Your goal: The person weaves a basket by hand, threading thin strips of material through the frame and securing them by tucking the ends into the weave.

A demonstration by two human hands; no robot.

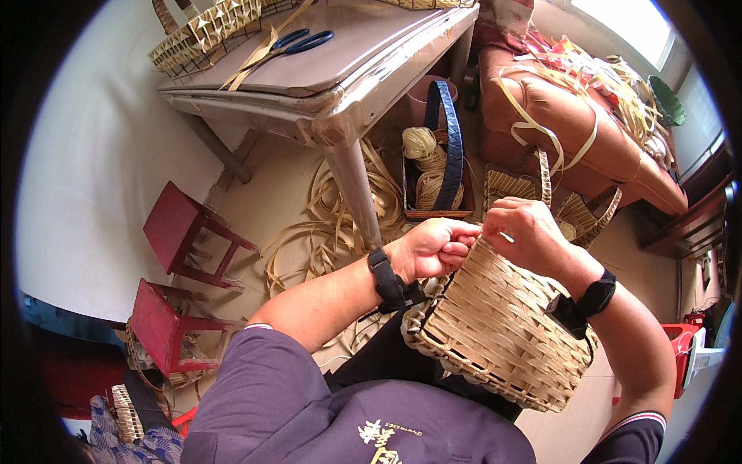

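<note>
A tan woven basket lies tilted across my lap, its thick braided rim toward the lower left. At its upper corner my two hands meet. My left hand is closed, with thumb and forefinger pinched together right at that corner. Over the same corner bends my right hand, its fingers curled and their tips pinched close to the left ones. Whatever sits between the fingertips is too small to make out. Each wrist wears a black strap; the right one's black block hangs over the basket's side.
Ahead stands a table with blue-handled scissors and wire-framed woven work. Loose flat strips coil on the floor by its leg. Red stools are at left, a box with twine balls ahead, a strip-covered sofa at right.
</note>
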